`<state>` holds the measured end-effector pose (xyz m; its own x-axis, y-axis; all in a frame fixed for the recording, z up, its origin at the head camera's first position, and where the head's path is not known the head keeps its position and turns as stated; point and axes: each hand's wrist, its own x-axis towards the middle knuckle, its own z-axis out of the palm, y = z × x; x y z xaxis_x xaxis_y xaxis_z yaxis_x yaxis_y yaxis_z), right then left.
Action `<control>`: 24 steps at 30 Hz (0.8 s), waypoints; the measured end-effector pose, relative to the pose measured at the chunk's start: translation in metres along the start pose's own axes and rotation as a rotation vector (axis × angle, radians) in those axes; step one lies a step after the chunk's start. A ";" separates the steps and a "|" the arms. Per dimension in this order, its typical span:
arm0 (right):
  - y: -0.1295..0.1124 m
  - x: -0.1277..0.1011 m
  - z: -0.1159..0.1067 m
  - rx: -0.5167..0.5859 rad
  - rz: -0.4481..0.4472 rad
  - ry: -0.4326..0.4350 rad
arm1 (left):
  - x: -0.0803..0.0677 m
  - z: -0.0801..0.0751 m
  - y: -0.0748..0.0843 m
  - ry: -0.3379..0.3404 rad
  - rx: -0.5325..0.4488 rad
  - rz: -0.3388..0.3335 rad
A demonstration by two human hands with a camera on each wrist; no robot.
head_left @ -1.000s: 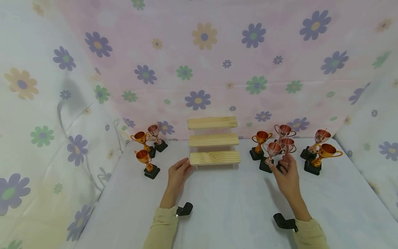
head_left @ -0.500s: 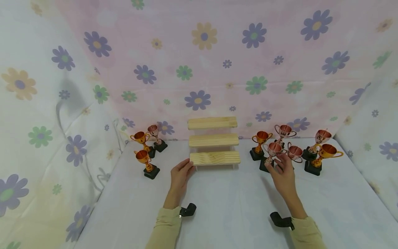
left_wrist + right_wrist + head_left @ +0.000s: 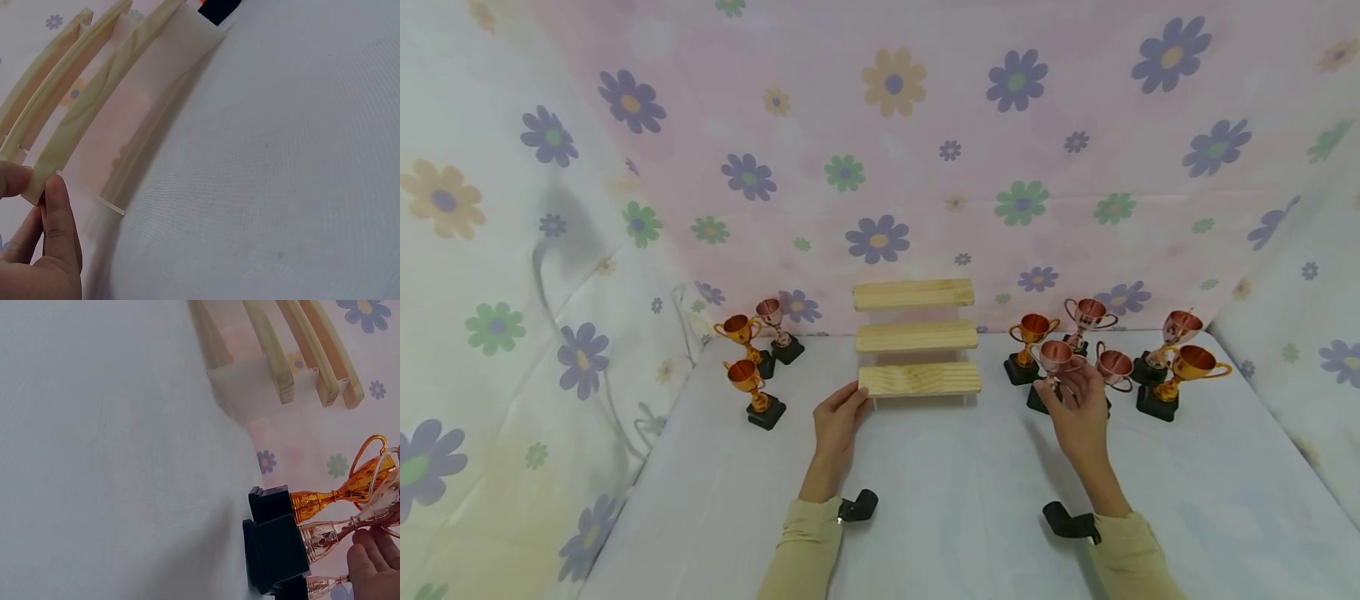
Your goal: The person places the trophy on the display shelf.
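Note:
A three-step wooden stand (image 3: 920, 379) sits at the back middle of the white table (image 3: 955, 492). My left hand (image 3: 857, 398) pinches the left end of its lowest step; the left wrist view shows thumb and fingers (image 3: 56, 206) on that end of the stand (image 3: 94, 106). My right hand (image 3: 1067, 383) grips the stem of a rose-copper trophy (image 3: 1056, 357) on a black base, right of the stand. In the right wrist view my fingertips (image 3: 369, 562) touch that trophy (image 3: 325, 537) just below its cup.
Around the held one stand a gold trophy (image 3: 1032, 329), a tilted rose trophy (image 3: 1114, 365), and others behind (image 3: 1088, 314) and to the right (image 3: 1193, 362). Three more trophies (image 3: 745, 375) stand at the back left. Flowered cloth walls close in three sides.
My right hand has shifted left from the neighbouring rose trophy, which now leans further right, onto the front rose trophy's stem. The left hand has stayed at the stand's lowest step.

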<state>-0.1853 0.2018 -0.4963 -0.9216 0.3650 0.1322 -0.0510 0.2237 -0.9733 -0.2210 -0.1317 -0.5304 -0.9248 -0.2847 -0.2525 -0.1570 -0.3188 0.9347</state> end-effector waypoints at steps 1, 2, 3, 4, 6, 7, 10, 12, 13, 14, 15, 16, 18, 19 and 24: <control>0.000 0.000 0.001 0.000 -0.009 0.010 | 0.000 0.000 0.000 0.004 0.002 0.003; -0.001 0.000 0.002 0.004 -0.020 0.019 | -0.001 0.000 0.000 0.005 0.002 0.009; -0.001 -0.001 0.003 0.006 -0.032 0.027 | -0.001 0.001 0.000 0.009 0.006 0.012; -0.001 0.000 0.004 0.011 -0.047 0.036 | -0.001 0.001 0.000 0.012 0.010 0.015; -0.001 0.001 0.006 0.022 -0.080 0.047 | -0.001 0.001 0.001 0.014 0.021 0.022; -0.001 0.002 0.007 0.029 -0.096 0.051 | -0.001 0.001 0.001 0.014 0.029 0.025; -0.002 0.005 0.010 0.052 -0.149 0.057 | -0.002 0.001 0.002 0.015 0.047 0.028; -0.004 0.006 0.012 0.065 -0.179 0.056 | -0.003 0.002 0.003 0.015 0.048 0.026; -0.005 0.006 0.013 0.071 -0.195 0.055 | -0.003 0.002 0.004 0.016 0.048 0.023; -0.007 0.005 0.013 0.074 -0.213 0.054 | -0.003 0.003 0.004 0.019 0.047 0.020; -0.011 0.003 0.014 0.067 -0.233 0.055 | -0.003 0.003 0.005 0.023 0.047 0.016; -0.015 0.000 0.014 0.064 -0.250 0.058 | -0.003 0.004 0.005 0.027 0.046 0.011; -0.024 -0.007 0.013 0.061 -0.299 0.059 | -0.003 0.005 0.006 0.034 0.047 0.003; -0.027 -0.011 0.013 0.061 -0.329 0.060 | -0.004 0.005 0.006 0.037 0.049 0.002; -0.038 -0.026 0.013 0.092 -0.443 0.039 | -0.003 0.004 0.006 0.031 0.047 -0.001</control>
<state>-0.1644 0.1722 -0.4655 -0.7882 0.2859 0.5450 -0.4729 0.2853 -0.8336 -0.2203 -0.1294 -0.5232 -0.9136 -0.3126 -0.2601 -0.1745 -0.2765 0.9451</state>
